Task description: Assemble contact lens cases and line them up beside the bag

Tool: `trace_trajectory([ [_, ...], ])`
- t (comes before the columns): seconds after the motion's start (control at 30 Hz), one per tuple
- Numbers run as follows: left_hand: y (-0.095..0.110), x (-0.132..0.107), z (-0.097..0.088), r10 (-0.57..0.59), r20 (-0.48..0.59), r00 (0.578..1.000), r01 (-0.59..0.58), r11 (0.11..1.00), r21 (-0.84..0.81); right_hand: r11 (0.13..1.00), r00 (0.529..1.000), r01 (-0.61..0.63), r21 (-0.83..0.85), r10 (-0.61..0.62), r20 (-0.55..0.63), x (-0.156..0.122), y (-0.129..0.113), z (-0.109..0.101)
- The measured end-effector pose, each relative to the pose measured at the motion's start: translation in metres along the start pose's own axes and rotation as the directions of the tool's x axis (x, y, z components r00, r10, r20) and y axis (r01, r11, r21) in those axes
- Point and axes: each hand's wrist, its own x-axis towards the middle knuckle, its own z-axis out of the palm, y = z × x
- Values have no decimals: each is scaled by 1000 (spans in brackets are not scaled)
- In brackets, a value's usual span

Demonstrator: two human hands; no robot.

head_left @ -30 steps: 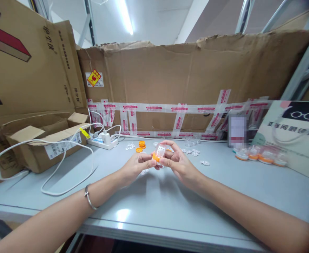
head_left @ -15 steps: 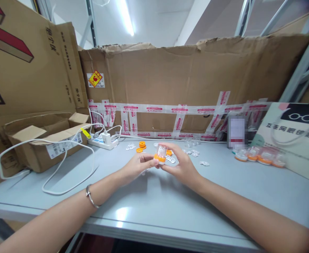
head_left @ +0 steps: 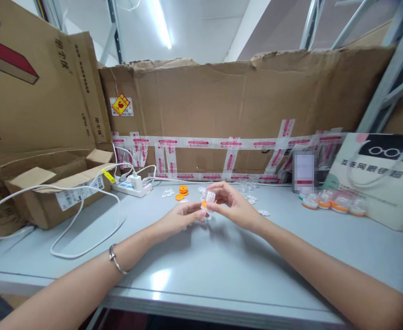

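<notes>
Held over the middle of the surface point(head_left: 187, 266), between both hands: a small orange-and-white piece point(head_left: 209, 199). Right hand point(head_left: 236, 208) from the right, fingers clamped on the piece. Left hand point(head_left: 180, 219) at its lower left, fingertips close by — grip or mere contact impossible to tell. Behind and to the left, orange rings point(head_left: 182, 189), partly stacked, beside small white discs point(head_left: 168, 192). To the right of the hands, flat white parts point(head_left: 264, 213); farther right, a row of clear-topped pieces point(head_left: 340, 204) with orange bases — just before a paper bag point(head_left: 390, 201).
</notes>
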Motion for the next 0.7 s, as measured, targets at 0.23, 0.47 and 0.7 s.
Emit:
trace_trajectory([
  [0.23, 1, 0, -2, 44, -177, 983, -36, 998, 50, 645, 884, -426, -634, 147, -444, -1, 39, -141],
  [0.47, 7, 0, -1, 200, -296, 934, -179, 979, 95, 116, 768, -640, -760, 138, -625, -26, 100, -211],
  [0.7, 12, -6, -2, 221, -329, 918, -206, 975, 79, -38, 722, -685, -727, 95, -685, -37, 118, -204],
])
